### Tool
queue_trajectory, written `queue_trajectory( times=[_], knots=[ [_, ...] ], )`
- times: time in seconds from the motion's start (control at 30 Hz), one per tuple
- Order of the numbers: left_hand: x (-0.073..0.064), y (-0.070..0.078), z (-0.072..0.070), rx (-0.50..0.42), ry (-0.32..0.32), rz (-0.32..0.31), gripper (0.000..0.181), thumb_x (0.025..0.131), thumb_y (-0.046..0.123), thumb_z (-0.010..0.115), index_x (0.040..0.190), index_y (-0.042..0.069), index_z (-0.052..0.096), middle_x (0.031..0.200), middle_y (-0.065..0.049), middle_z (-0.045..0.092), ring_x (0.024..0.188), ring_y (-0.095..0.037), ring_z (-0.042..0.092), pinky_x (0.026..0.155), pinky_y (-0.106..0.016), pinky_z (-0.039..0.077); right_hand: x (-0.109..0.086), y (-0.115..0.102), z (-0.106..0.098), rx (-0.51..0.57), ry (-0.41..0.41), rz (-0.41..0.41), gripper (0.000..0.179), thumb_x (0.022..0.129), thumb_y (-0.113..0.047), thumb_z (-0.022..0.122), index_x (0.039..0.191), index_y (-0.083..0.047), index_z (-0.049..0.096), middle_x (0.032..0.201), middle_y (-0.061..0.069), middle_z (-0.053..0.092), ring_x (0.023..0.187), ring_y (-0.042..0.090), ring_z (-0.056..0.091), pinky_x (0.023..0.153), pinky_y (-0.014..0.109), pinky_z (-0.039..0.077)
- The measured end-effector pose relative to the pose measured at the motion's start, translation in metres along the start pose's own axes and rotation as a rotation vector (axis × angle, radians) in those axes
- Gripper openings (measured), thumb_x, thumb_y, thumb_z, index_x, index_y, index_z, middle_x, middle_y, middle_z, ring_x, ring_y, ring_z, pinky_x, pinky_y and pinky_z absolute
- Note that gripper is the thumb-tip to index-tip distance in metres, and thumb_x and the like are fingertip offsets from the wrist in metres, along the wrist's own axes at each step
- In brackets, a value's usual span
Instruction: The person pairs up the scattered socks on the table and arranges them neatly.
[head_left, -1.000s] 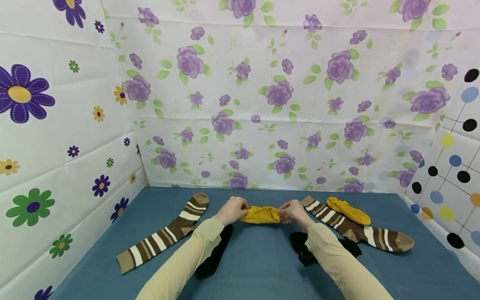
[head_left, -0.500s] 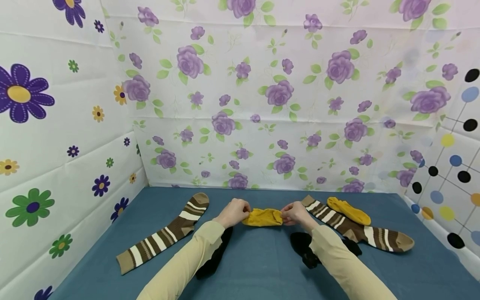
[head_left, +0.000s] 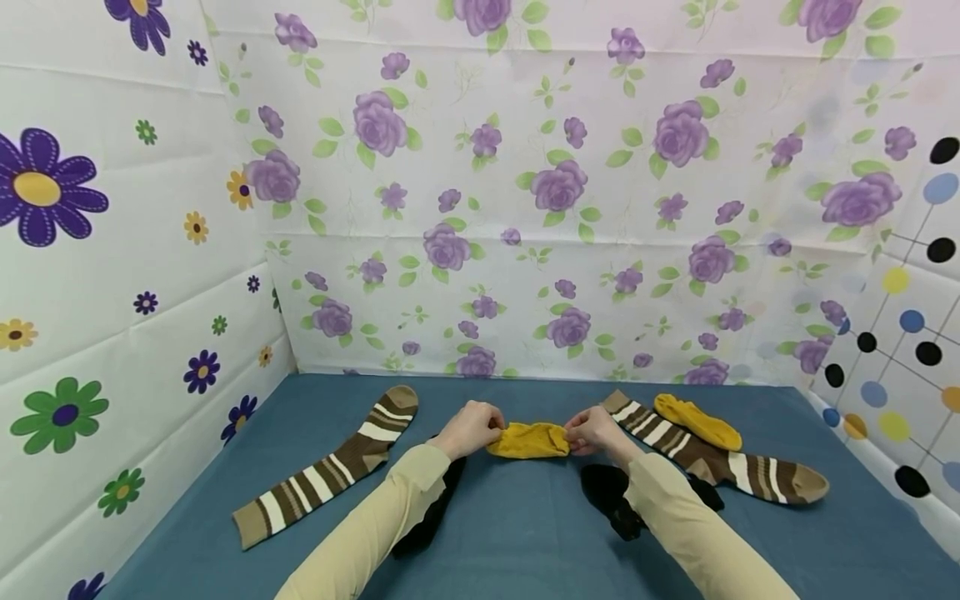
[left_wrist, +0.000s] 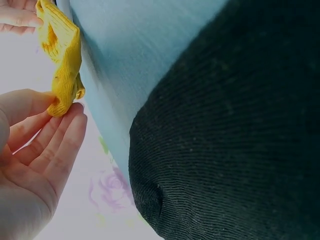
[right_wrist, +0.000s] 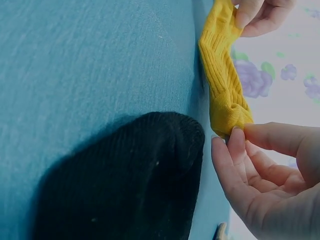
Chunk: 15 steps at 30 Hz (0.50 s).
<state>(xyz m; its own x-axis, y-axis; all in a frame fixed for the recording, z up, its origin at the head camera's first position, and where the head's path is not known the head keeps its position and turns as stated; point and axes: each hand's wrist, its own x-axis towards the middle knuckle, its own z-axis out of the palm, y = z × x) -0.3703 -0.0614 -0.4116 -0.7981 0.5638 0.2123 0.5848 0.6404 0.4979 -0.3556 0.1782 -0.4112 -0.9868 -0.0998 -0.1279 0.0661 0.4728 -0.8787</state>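
Observation:
A short mustard-yellow sock [head_left: 529,441] stretches sideways between my two hands, over the middle of the table. My left hand [head_left: 472,428] pinches its left end between thumb and fingers, and my right hand [head_left: 596,431] pinches the other end. Ribbed knit shows on the yellow sock [right_wrist: 222,75] in the right wrist view. Under my left forearm lies a black sock [head_left: 433,521], partly hidden by the sleeve. A second black sock [head_left: 611,496] lies bunched beneath my right forearm; it looms dark as the black sock [right_wrist: 130,185] in the right wrist view.
On the left lies a brown striped sock [head_left: 337,467]. Another brown striped sock [head_left: 757,477] lies on the right, with a second yellow sock [head_left: 697,421] touching it. Blue cloth [head_left: 517,533] covers the table. Flowered sheets [head_left: 510,233] wall in the back and left; a dotted one stands right.
Both hands have shifted slightly right and toward me, carrying the yellow sock between them. The right sleeve has uncovered a little more of the black sock there. The other socks have not moved.

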Motion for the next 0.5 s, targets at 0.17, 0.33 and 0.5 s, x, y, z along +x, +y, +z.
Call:
queue_trajectory(
  times=[0.17,0.33,0.5],
  knots=[
    [-0.002,0.002,0.001,0.0,-0.009,0.003,0.015,0.085,0.0,0.056,0.093,0.002,0.069,0.082,-0.002,0.062,0.062,-0.007,0.054,0.056,-0.022,0.045,0.0,0.003,-0.001,0.006,-0.01,0.005,0.011,0.083,0.004,0.061,0.091,0.011,0.062,0.074,0.016,0.061,0.062,0.022,0.06,0.059,0.036,0.052],
    [-0.002,0.002,0.002,-0.005,-0.018,0.014,0.015,0.085,0.0,0.056,0.093,0.002,0.069,0.084,-0.002,0.062,0.063,-0.007,0.054,0.057,-0.022,0.045,0.006,0.014,-0.005,0.047,-0.077,-0.055,0.008,0.08,0.002,0.065,0.085,0.008,0.063,0.07,0.016,0.06,0.058,0.021,0.059,0.056,0.035,0.052],
    [-0.003,0.002,0.003,-0.008,-0.033,0.022,0.014,0.085,0.001,0.057,0.093,0.002,0.069,0.083,-0.002,0.062,0.064,-0.007,0.054,0.057,-0.022,0.045,-0.002,0.007,-0.004,0.03,-0.046,-0.019,0.009,0.08,0.006,0.062,0.087,0.011,0.063,0.071,0.016,0.061,0.059,0.022,0.059,0.057,0.036,0.052]
  ],
)
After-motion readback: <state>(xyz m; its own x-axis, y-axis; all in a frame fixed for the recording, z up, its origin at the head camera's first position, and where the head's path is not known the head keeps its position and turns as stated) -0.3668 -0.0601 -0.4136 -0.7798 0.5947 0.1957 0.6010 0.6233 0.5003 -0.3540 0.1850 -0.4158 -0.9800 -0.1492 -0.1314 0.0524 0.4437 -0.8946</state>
